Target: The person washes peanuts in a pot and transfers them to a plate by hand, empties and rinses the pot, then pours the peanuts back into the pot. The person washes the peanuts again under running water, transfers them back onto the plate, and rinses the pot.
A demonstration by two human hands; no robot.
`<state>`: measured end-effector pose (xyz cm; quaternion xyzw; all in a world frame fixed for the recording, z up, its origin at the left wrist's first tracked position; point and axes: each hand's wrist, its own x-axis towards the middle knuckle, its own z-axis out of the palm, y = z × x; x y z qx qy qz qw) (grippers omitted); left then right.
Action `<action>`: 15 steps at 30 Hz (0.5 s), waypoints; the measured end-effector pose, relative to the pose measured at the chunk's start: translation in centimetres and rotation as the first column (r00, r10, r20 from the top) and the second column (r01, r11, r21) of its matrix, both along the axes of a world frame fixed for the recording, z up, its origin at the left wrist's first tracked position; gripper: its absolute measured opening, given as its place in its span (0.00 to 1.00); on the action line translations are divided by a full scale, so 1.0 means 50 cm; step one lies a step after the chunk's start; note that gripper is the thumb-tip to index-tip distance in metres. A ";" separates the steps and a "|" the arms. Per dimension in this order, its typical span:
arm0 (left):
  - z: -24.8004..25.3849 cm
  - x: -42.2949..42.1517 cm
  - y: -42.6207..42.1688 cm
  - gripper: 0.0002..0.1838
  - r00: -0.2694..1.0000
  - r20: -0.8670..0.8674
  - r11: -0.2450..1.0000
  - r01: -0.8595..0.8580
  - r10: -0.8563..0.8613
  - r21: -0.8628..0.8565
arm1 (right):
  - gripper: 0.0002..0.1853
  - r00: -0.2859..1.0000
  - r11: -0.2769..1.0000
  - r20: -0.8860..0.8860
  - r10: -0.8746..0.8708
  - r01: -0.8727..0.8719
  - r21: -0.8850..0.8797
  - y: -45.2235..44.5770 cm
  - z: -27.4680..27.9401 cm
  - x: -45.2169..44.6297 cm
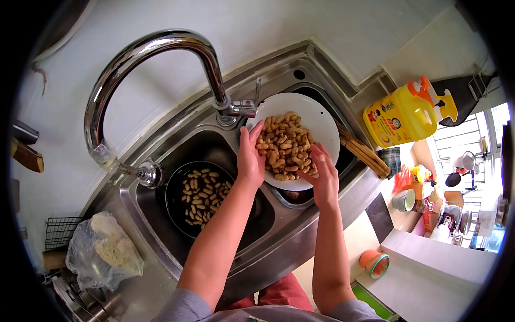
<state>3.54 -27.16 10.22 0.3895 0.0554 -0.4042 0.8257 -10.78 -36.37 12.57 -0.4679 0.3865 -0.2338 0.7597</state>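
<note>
A heap of unshelled peanuts lies on a round white plate over the right-hand sink basin. My left hand rests along the heap's left side, fingers stretched upward. On the other side, my right hand touches the peanuts at the lower right, its fingers apart and slightly bent. Neither hand is closed around anything. More peanuts float in a dark bowl of water in the left basin, partly hidden by my left forearm.
A chrome faucet arches over the left basin. Wooden chopsticks and a yellow pump bottle are at the right. A clear plastic bag sits on the left counter. An orange-and-green container stands at lower right.
</note>
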 end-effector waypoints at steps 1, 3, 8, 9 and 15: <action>-0.003 0.004 0.001 0.35 1.000 -0.001 1.000 -0.005 0.005 -0.001 | 0.23 0.994 0.983 -0.088 0.072 -0.086 -0.163 0.007 -0.002 -0.001; -0.008 0.012 0.001 0.36 0.996 0.069 0.998 0.064 -0.062 -0.025 | 0.16 0.966 0.826 -0.220 0.139 -0.236 -0.512 0.026 -0.020 0.008; 0.011 0.017 0.024 0.37 0.984 0.059 0.984 0.173 -0.171 -0.046 | 0.21 0.820 0.343 -0.549 0.165 -0.569 -0.747 0.068 -0.058 0.056; 0.020 0.018 0.035 0.37 0.978 0.041 0.977 0.206 -0.204 -0.056 | 0.21 0.798 0.331 -0.592 0.113 -0.592 -0.735 0.071 -0.061 0.066; 0.005 0.012 0.088 0.36 0.985 -0.018 0.985 0.171 -0.172 -0.039 | 0.22 0.830 0.425 -0.558 -0.001 -0.505 -0.752 0.061 -0.070 0.070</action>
